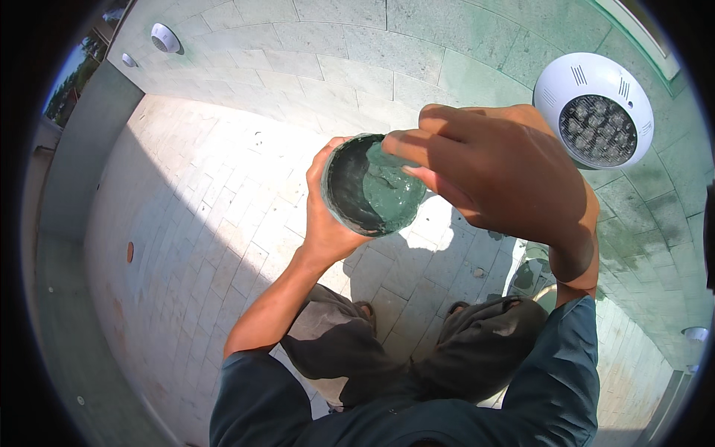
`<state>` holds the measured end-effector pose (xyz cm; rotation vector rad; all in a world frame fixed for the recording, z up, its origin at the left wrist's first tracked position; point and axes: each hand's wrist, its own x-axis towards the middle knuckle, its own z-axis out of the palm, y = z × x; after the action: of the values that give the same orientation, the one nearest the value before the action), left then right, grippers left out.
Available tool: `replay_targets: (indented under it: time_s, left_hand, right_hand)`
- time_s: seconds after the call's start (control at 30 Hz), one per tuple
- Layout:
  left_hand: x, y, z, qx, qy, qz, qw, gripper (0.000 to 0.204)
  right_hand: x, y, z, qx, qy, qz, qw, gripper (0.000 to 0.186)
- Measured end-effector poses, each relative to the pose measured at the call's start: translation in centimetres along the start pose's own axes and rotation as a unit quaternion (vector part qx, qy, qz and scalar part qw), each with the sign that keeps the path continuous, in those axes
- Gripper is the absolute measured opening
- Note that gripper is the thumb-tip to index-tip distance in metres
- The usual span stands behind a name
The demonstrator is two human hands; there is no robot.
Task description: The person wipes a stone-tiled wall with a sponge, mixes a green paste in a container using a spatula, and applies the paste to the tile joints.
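In front of me, my left hand (325,227) is wrapped round the side of a round dark tub (342,182), which tilts so that I see into it. Wet green paste (395,197) lies along the tub's right side, while the dark inner wall shows on the left. Over the right rim, my right hand (491,160) has its fingers bent and drawn together, with the fingertips at the paste. Whatever they may pinch is hidden. Just beyond that hand, a round white wall lamp (599,130) with a clustered lens is mounted on the tiled wall (357,48).
Smaller white lamps (165,39) sit farther along the wall at the left. Pale tiles cover the floor (223,197), crossed by a shadow edge. Dark wet patches (525,277) lie near my right knee. A reddish-brown oval piece (130,252) is on the floor at left.
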<state>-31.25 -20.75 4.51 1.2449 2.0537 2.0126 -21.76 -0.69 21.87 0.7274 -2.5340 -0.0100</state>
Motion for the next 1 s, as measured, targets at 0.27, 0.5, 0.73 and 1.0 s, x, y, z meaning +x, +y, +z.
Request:
replay_targets:
  time_s: [0.27,0.5,0.73,1.0]
  left_hand:
    - [0.9,1.7,1.0,0.032,-0.022,-0.001,0.999,0.132]
    - [0.8,2.8,0.3,0.075,-0.084,-0.058,0.992,0.116]
    - [1.1,3.7,0.6,0.057,-0.065,-0.058,0.995,0.104]
    - [1.8,-0.1,0.3,0.051,-0.132,-0.059,0.988,0.109]
  right_hand:
    - [1.9,0.4,-0.7,0.059,-0.052,-0.003,0.997,0.025]
    - [0.7,-0.2,-1.4,0.019,-0.113,0.013,0.993,0.031]
    - [-0.1,0.0,-1.1,0.002,-0.076,-0.019,0.997,0.035]
    - [-0.4,0.1,2.5,-0.019,-0.154,-0.001,0.988,0.023]
